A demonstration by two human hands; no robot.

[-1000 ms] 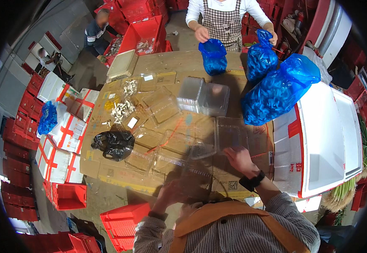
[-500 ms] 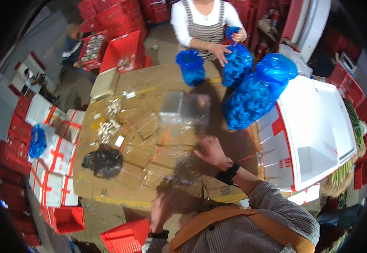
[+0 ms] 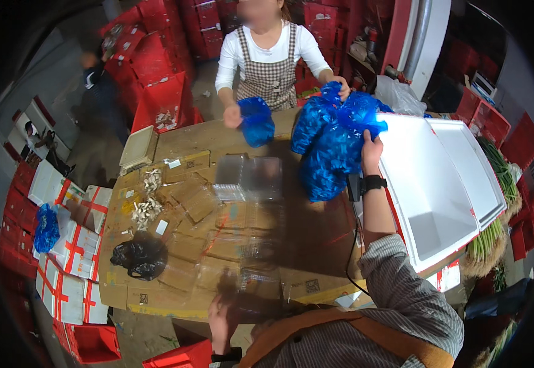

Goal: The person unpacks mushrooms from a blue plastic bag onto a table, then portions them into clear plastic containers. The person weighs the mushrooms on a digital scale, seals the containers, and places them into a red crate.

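Note:
My right hand [image 3: 372, 152] is closed on the gathered top of a large full blue plastic bag [image 3: 328, 175], which stands on the cardboard-covered table [image 3: 316, 245]. A second full blue bag [image 3: 308, 122] leans against it, its contents hard to make out. Low by the table's near edge, my left hand [image 3: 220, 319] holds nothing, its fingers loosely apart. Clear plastic boxes [image 3: 248, 176] are stacked mid-table. Across from me, a co-worker in a checked apron has one hand [image 3: 342, 88] at the full bags and the other [image 3: 232, 115] on a smaller blue bag [image 3: 256, 122].
A white foam box [image 3: 429, 196] stands at the table's right. Small pale mushroom-like pieces [image 3: 146, 211] and a black plastic bag [image 3: 139, 256] lie on the left side. Taped foam boxes [image 3: 70, 294] are stacked beyond the left edge. A black cable [image 3: 351, 251] crosses the right side.
My right hand has moved from mid-table to the large blue bag's top and taken hold. The co-worker has lowered the second full bag beside it and reached to the smaller one.

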